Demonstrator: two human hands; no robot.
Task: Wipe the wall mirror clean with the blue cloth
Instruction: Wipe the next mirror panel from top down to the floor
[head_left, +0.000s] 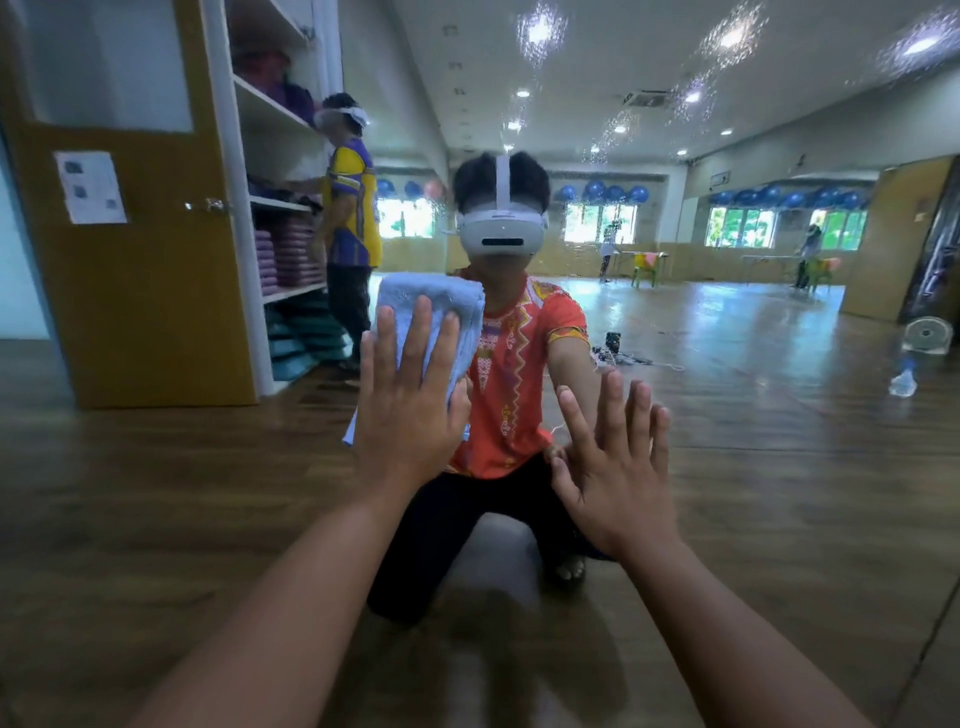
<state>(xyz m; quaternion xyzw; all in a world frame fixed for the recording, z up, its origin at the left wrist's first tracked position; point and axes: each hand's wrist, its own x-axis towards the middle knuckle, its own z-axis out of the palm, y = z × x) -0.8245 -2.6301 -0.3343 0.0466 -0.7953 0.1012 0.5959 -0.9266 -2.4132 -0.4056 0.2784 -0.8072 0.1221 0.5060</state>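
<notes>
The mirror (753, 426) is filling the whole view, and both arms are reaching forward to it from 6 o'clock. The left hand (410, 415) is pressing the cloth (441, 301) flat against the glass just off centre, toward 11 o'clock. Its fingers are lying straight and slightly apart over the cloth's lower half, not curling round it. The cloth is folded into a thick pale blue pad; its top is sticking out above the fingertips, and a corner is hanging below the hand at 7 o'clock of it. The right hand (615, 467) is holding nothing. It is resting open on the glass toward 4 o'clock of centre, fingers straight and fanned, meeting its own reflection. The two hands are sitting well apart, the left higher than the right.

Fine droplets (691, 88) are speckling the glass from 12 to 2 o'clock, thickest over the reflected ceiling lights.

In the reflection a kneeling person (511, 374) in an orange patterned shirt is facing the camera, wearing a white headset (501, 231). At 9 to 10 o'clock a wooden door (140, 270) is standing beside white shelves (280, 111) stacked with purple and teal mats. A second person (349, 208) in yellow and purple is standing at those shelves. At 3 o'clock a small fan (927, 335) is sitting on the wood floor with a clear bottle (903, 380) just below it.
</notes>
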